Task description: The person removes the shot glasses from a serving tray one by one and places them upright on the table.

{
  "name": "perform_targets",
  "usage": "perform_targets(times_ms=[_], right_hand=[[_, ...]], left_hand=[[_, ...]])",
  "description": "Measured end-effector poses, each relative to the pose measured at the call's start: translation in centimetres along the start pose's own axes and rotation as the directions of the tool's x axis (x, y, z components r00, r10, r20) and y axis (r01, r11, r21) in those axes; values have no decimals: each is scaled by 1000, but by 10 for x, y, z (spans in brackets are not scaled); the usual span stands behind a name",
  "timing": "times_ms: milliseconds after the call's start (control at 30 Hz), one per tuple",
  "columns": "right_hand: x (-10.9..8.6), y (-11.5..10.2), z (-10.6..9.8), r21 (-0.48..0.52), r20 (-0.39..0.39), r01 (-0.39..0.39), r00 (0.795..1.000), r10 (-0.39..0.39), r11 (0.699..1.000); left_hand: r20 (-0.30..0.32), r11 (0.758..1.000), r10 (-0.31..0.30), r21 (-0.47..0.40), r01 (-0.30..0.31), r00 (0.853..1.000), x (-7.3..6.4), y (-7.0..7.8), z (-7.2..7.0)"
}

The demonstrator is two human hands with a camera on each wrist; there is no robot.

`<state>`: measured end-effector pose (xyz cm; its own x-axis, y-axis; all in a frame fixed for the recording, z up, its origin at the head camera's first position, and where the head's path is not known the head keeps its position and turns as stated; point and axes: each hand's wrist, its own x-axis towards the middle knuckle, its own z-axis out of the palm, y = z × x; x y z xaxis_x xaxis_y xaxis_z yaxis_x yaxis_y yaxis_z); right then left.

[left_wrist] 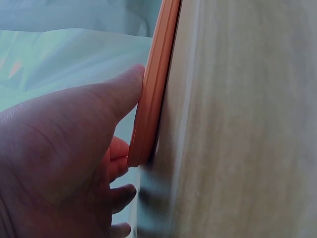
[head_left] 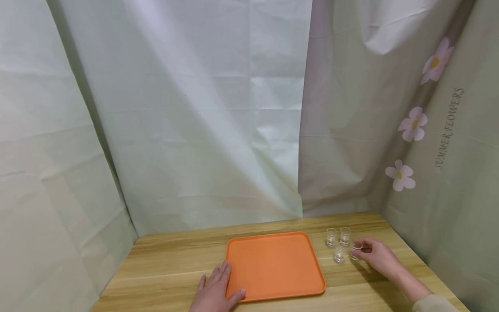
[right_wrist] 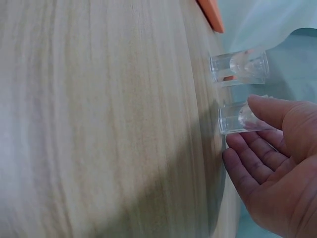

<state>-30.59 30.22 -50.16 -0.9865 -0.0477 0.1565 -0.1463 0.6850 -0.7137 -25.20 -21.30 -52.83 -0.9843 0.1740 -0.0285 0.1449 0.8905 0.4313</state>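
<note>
At the right of the table, my right hand [head_left: 379, 258] holds a small clear shot glass [head_left: 355, 251] between thumb and fingers. In the right wrist view this shot glass [right_wrist: 237, 119] has its thick base at the wood and is partly covered by my thumb. Three more shot glasses stand close by: one [head_left: 339, 254] just left of it and two behind, the left [head_left: 331, 238] and the right [head_left: 345, 236]. My left hand [head_left: 215, 289] rests at the near left corner of an orange tray [head_left: 274, 266], fingers extended, thumb on its rim [left_wrist: 153, 94].
The tray lies flat on a wooden table [head_left: 175, 260]. Pale hanging sheets [head_left: 195, 130] enclose the table at the back and both sides. Flowers [head_left: 400, 175] and lettering are printed on the sheet at the right.
</note>
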Motion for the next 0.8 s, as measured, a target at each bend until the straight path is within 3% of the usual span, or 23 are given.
perform_targets(times_ms=[500, 800], right_hand=[[-3, 1, 1, -13, -3, -13, 1000, 13, 1000], [-5, -1, 1, 5, -2, -12, 1000, 12, 1000]], left_hand=[[-22, 998, 53, 28, -52, 998, -5, 3, -2], [-16, 999, 41, 31, -40, 999, -6, 4, -3]])
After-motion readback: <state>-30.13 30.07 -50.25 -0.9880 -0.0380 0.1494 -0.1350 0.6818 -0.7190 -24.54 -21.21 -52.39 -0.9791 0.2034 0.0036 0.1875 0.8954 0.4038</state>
